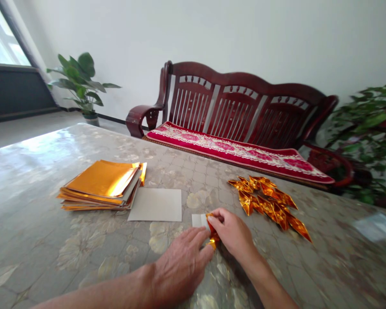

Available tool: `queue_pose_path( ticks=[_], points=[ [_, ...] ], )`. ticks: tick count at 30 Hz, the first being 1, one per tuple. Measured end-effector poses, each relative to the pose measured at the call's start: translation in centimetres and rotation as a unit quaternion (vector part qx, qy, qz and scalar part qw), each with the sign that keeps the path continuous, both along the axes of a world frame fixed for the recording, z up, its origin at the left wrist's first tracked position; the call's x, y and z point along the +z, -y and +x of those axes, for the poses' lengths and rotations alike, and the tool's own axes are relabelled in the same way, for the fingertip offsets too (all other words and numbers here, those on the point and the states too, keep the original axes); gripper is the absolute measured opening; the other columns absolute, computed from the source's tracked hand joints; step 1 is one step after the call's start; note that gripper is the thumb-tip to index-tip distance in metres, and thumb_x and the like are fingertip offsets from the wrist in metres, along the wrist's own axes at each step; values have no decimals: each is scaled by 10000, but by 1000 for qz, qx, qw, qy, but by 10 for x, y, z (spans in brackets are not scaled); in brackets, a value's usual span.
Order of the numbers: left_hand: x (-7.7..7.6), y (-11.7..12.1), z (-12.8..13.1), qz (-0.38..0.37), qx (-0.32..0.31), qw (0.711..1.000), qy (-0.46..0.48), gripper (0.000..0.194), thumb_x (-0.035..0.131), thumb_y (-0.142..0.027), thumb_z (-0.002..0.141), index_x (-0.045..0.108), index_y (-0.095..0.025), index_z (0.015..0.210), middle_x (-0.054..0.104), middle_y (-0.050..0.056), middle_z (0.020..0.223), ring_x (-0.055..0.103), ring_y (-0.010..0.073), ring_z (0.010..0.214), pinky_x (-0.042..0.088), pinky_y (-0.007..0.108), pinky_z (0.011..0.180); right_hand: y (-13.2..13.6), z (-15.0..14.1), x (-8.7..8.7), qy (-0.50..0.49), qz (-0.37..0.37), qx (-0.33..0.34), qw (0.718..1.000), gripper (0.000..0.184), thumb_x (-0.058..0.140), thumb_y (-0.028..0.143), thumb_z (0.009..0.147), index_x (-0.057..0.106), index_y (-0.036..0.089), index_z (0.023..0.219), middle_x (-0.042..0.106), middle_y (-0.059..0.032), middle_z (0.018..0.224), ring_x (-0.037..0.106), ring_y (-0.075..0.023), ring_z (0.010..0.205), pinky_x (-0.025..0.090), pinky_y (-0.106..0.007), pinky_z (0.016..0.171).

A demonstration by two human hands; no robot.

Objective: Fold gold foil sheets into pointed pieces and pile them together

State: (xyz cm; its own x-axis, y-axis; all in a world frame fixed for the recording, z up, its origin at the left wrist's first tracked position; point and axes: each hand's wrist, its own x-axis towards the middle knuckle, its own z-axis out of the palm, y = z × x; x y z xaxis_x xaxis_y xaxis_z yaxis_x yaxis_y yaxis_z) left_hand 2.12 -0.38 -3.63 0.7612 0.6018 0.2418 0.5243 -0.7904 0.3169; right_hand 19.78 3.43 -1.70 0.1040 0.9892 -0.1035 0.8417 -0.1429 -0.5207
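At the right hand (231,231) sits folded gold foil (213,231) (left hand (180,268) touching)

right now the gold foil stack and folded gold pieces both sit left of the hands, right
No: the head view shows the folded gold pieces right of the left hand and right hand; the gold foil stack is left of them.
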Motion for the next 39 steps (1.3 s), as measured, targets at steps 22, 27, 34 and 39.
queue_pose_path(
  ticks=[22,27,34,39],
  points=[
    [12,-41,-16,-94,230,967,59,145,598,-290,898,738,-251,908,676,31,926,587,233,936,428,358,851,14,-13,-15,-37,171,124,977,104,591,244,887,623,235,788,654,-5,827,589,-198,850,408,-297,762],
    [11,-44,-14,-103,228,967,52,202,583,-297,912,740,-233,802,689,25,841,589,214,860,402,333,792,14,-14,-17,-47,161,126,978,96,595,261,891,634,237,808,654,-1,831,600,-192,848,409,-288,759],
    [7,-46,-15,-112,213,968,68,208,591,-318,908,750,-233,805,708,20,837,600,210,856,401,317,789,13,-14,-17,-59,157,131,977,127,563,281,899,646,232,814,665,-12,844,607,-197,871,424,-294,777],
    [4,-48,-14,-108,229,963,93,185,591,-244,869,731,-212,752,717,21,814,619,199,838,412,295,799,13,-11,-13,-102,134,141,976,219,504,327,930,691,231,869,698,-26,887,619,-201,895,445,-302,806]
  ],
)
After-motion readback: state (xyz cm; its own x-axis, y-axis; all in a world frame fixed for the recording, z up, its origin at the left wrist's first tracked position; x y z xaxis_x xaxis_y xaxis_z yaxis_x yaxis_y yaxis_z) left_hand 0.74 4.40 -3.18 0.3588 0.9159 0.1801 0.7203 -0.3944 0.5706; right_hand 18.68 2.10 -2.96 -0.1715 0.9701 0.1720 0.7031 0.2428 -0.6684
